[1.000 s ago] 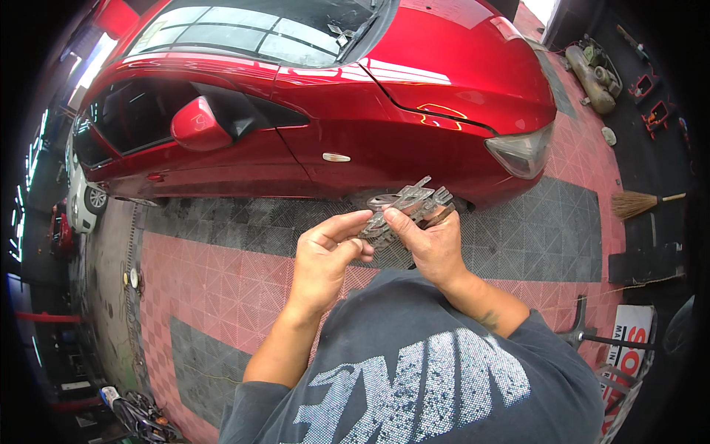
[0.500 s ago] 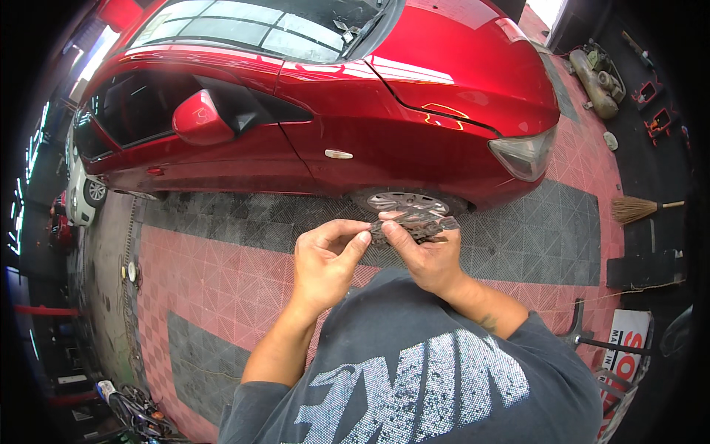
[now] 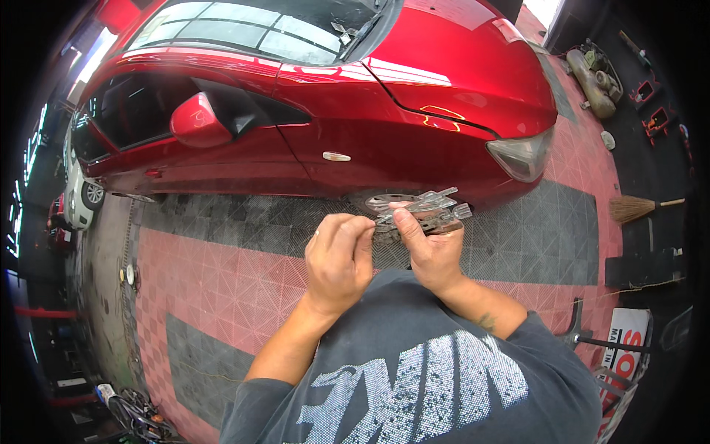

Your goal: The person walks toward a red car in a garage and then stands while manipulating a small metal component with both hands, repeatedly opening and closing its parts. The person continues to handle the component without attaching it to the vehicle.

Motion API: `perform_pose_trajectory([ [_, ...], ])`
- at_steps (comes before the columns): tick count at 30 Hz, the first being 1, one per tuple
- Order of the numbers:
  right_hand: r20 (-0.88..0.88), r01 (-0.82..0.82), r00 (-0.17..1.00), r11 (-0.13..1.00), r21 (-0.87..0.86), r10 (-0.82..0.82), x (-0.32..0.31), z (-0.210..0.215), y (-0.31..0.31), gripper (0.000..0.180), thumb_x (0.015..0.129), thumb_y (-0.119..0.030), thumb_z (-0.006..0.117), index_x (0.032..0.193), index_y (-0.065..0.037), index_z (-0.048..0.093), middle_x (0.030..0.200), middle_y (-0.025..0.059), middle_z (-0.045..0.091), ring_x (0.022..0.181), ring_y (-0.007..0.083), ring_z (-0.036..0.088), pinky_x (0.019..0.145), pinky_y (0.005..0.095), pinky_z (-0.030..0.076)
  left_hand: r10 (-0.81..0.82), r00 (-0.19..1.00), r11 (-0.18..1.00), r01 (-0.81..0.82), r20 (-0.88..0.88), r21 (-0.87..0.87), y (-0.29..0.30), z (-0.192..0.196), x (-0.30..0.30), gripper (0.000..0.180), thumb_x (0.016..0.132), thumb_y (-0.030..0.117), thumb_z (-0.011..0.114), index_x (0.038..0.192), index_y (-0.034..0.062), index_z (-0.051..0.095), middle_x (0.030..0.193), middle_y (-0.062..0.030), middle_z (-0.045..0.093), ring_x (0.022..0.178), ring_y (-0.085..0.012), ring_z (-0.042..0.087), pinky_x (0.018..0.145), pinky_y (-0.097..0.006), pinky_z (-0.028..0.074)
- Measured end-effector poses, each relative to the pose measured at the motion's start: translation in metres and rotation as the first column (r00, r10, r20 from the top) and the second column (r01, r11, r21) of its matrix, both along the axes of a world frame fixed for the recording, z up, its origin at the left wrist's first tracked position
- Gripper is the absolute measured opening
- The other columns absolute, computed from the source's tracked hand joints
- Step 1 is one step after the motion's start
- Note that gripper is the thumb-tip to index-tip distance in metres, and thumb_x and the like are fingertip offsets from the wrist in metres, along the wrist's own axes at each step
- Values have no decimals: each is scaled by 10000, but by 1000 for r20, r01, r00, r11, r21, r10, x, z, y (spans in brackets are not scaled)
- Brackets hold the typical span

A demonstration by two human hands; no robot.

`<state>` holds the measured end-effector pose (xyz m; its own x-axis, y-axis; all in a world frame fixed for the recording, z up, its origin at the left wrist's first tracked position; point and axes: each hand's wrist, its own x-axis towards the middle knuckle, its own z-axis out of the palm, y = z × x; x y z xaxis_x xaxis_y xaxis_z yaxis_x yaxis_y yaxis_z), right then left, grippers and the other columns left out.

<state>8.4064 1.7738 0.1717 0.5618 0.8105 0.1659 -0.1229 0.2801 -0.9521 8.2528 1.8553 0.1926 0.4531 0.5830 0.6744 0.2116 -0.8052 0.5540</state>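
Observation:
Just in front of my chest, a small jagged grey part (image 3: 433, 211) with narrow prongs and brownish patches is held up; its exact kind cannot be made out. My right hand (image 3: 436, 259) grips it, with the thumb pressed along its near side and the fingers mostly hidden behind. Close by on the left, my left hand (image 3: 340, 255) is closed, its fingers curled and the fingertips pinched at the part's left end. Whether those fingertips grip the part or some tiny thing on it is hidden. The part overlaps the front wheel (image 3: 377, 200) of a red car (image 3: 244, 163).
The red car stands across the far side, its door mirror (image 3: 200, 118) jutting out toward me. Red and grey tiles (image 3: 222, 274) cover the floor. At the right are a broom (image 3: 632, 210), a compressor-like tank (image 3: 595, 85) and a metal stand (image 3: 575, 329). A white car (image 3: 83, 192) is at far left.
The grey part has tipped up so more of its pronged face shows. My left hand has rolled over and curled its fingers at the part's left end. My right hand keeps its grip.

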Motion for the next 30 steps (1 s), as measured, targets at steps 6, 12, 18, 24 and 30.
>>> perform_pose_trajectory([
  [6,-87,-70,994,997,-12,69,5,0,4,148,1056,-126,798,1114,8,816,887,16,763,755,72,660,674,250,522,-231,961,814,277,154,-510,-2,-12,-10,156,1178,172,510,1088,52,550,1038,-29,472,915,-137,443,857,-272,393],
  [12,-290,-6,957,999,-40,-6,21,-3,19,195,1096,-174,753,1141,12,796,779,-20,666,561,38,455,517,249,373,-292,916,774,395,274,-494,-10,-18,-30,311,1193,253,487,972,40,537,971,-84,503,913,-179,479,870,-342,441],
  [18,-371,-40,928,999,2,37,18,5,16,192,1096,-179,755,1152,1,790,816,-21,682,558,34,428,529,252,368,-243,969,753,217,43,-621,12,-13,-51,424,1116,300,663,851,-26,611,872,-89,637,816,-184,578,774,-354,478],
  [24,-192,-52,980,997,-50,42,18,7,10,171,1064,-142,795,1137,12,813,905,18,743,718,69,629,626,265,499,-286,946,779,138,-152,-611,17,13,-36,239,1000,209,790,996,-16,708,966,-104,716,925,-205,678,853,-368,542],
  [30,146,-13,989,996,88,0,2,5,7,161,1007,-36,834,1159,14,816,1116,102,831,998,141,775,901,295,621,-205,965,808,72,-165,-585,19,30,-14,271,1030,237,779,1022,-28,723,893,-106,726,827,-181,671,768,-354,548],
])
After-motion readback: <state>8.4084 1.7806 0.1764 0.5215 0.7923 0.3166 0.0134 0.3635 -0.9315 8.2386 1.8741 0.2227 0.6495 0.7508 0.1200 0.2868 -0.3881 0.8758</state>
